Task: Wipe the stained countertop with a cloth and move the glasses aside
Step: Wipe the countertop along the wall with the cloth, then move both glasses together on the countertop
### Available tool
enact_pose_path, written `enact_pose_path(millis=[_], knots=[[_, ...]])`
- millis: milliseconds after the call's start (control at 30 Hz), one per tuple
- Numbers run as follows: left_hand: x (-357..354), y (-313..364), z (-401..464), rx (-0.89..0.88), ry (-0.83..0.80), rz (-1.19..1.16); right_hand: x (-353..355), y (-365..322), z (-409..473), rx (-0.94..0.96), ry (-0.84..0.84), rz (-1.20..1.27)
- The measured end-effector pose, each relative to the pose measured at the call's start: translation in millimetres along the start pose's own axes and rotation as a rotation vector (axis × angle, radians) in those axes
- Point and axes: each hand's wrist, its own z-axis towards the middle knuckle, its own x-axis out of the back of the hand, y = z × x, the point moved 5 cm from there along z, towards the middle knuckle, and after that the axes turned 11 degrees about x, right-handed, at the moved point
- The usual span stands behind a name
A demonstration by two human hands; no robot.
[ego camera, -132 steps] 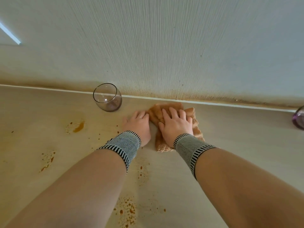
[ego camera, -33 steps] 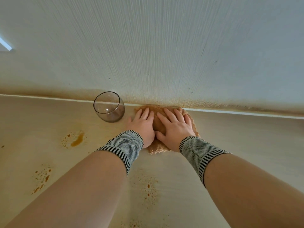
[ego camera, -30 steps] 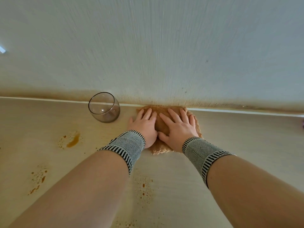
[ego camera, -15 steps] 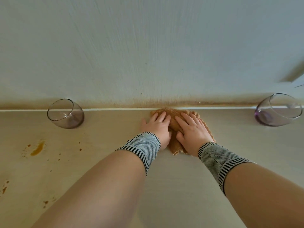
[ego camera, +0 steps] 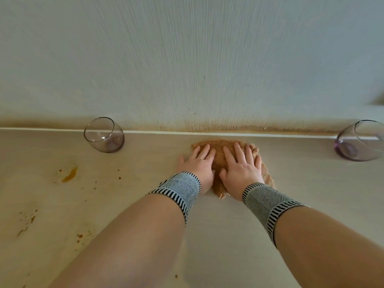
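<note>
Terry-textured brown cloth [ego camera: 220,161] lies pressed at the wall edge under both flat, uncurled hands, left hand [ego camera: 197,163] and right hand [ego camera: 241,167]; it has slid rightward, away from the clear round glass [ego camera: 104,135]. Orange stains [ego camera: 69,174] remain unwiped.

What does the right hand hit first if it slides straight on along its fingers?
Probably the pale textured wall. The right hand lies flat on the brown terry cloth, fingers pointing at the wall behind the countertop edge; neither glass is in that line. The remaining gap is hard to judge.
</note>
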Motion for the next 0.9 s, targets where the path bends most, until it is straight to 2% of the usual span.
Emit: enact_pose_path(millis=[400, 467, 533, 633, 767, 900], knots=[[-3.8, -154.6, -31.2, 0.122, 0.009, -0.058, -34.3, -149.1, 32.2, 0.147, -0.058, 0.001], [5.4, -169.2, -38.2, 0.071, 0.089, -0.103, -24.4, -164.6, 33.3, 0.154, 0.027, -0.014], [22.8, -190.4, -46.9, 0.078, 0.261, -0.207, -6.8, -184.0, 38.8, 0.182, 0.155, -0.005], [43.0, -239.1, -54.2, 0.284, 0.416, -0.316, 8.7, -217.6, 62.4, 0.182, 0.213, 0.139], [52.3, -294.4, -50.6, 0.526, 0.377, -0.424, 1.1, -237.9, 97.1, 0.001, 0.057, 0.42], [53.2, -307.5, -35.2, 0.494, 0.282, -0.494, -6.6, -248.5, 110.2, -0.04, 0.019, 0.456]])
